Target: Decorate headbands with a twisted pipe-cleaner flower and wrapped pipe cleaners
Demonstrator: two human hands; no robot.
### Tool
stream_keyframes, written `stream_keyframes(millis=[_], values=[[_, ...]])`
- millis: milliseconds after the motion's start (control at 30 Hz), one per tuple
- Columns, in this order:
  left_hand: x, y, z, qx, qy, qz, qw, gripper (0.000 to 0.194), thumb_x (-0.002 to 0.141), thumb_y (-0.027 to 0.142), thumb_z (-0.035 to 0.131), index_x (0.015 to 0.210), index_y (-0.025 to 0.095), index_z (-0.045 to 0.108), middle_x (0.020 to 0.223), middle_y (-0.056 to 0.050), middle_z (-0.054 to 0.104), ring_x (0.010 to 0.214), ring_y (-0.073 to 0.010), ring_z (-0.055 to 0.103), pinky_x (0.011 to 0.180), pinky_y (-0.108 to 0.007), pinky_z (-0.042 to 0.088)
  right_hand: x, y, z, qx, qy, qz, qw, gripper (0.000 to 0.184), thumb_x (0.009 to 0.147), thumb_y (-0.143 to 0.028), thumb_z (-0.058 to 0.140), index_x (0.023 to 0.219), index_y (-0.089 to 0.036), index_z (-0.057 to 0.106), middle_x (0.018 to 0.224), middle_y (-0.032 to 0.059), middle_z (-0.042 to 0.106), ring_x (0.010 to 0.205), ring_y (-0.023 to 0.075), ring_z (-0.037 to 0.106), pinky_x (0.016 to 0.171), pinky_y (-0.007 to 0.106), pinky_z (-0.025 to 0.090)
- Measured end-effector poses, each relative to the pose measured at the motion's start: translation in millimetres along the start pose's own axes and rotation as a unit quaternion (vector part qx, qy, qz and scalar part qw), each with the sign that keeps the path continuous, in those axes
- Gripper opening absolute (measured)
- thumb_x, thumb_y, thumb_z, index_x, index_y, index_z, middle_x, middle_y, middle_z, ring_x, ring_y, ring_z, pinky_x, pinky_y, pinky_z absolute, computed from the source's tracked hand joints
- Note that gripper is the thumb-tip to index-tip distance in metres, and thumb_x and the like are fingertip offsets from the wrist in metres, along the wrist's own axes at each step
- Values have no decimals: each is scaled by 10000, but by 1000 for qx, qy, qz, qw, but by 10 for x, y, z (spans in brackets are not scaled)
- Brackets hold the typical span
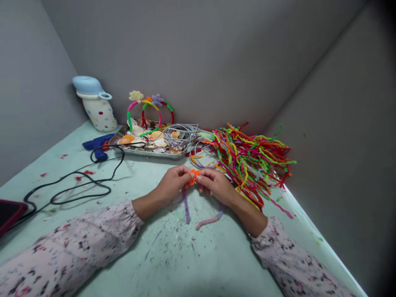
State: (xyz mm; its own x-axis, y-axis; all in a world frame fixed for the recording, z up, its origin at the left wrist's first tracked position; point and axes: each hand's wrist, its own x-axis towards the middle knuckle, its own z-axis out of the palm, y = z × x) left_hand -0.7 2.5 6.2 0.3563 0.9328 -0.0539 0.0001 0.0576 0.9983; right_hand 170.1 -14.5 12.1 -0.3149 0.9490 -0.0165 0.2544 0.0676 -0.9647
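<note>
Between my two hands is a small orange pipe-cleaner flower [194,177], held above the table. My left hand [176,181] pinches its left side with thumb and forefinger. On the other side my right hand [215,184] grips it the same way, fingers closed. A purple pipe cleaner [187,208] hangs or lies just below the hands; whether it joins the flower I cannot tell. Close to my right wrist, a pink and purple pipe-cleaner piece [208,222] curves on the table. Grey wire loops [201,156] lie just beyond the fingers.
A big heap of coloured pipe cleaners [253,156] spreads at the right. Behind stands a metal tray [148,153] with shells, a grey wire coil [182,134] and flower-topped hoops [144,101]. Leftward are a blue glue gun [98,142], black cable [80,202], bottle [97,109] and phone [10,214].
</note>
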Motion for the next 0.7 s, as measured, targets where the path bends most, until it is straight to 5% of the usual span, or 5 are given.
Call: stream_keyframes(millis=[700], values=[[6, 43, -28, 13, -39, -20, 999, 211, 786, 342, 595, 731, 142, 553, 578, -5, 571, 497, -99, 493, 497, -233, 354, 24, 55, 19, -17, 28, -24, 999, 152, 819, -324, 542, 783, -179, 571, 586, -40, 561, 502, 88, 469, 502, 216, 358]])
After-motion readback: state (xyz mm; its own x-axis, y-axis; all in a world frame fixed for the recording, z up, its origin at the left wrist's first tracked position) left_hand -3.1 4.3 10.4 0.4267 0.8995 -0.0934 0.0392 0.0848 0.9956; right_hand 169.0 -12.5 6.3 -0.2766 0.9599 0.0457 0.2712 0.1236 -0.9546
